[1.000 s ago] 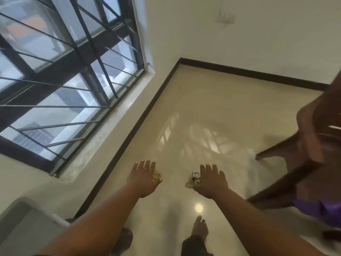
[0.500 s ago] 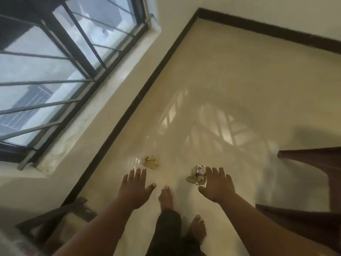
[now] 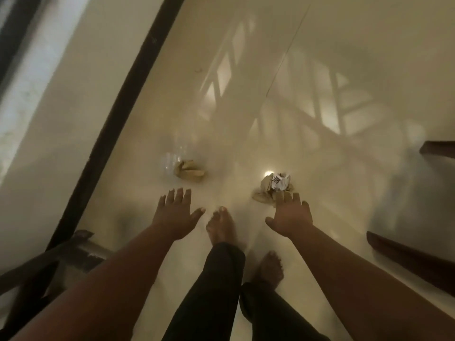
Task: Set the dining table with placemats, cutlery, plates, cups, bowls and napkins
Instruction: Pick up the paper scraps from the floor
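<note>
Both hands reach down toward crumpled paper on the floor.

The left hand (image 3: pixel 175 215) and right hand (image 3: pixel 291 215) hang with fingers spread, holding nothing; one paper wad (image 3: pixel 189 170) lies ahead, another (image 3: pixel 273 187) just beyond the right fingertips, probably litter to clear; no tableware shows.

Floor (image 3: pixel 320 57): it lies below you, with two crumpled paper wads on it, well apart from each other.
Left wad (image 3: pixel 189 170): it lies ahead of your left hand (image 3: pixel 173 216), apart from the fingertips.
Right wad (image 3: pixel 273 187): it lies just ahead of your right hand (image 3: pixel 291 216); the fingertips overlap its near edge, contact uncertain.
Feet: your left foot (image 3: pixel 220 228) stands between the two hands; your right foot (image 3: pixel 270 269) is behind it, nearer you.
Skirting strip (image 3: pixel 118 114): it runs along the floor's left edge, where the wall (image 3: pixel 61 124) meets it.
Furniture: a frame (image 3: pixel 37 279) stands at your near left; chair parts (image 3: pixel 413 262) stand at your right.
</note>
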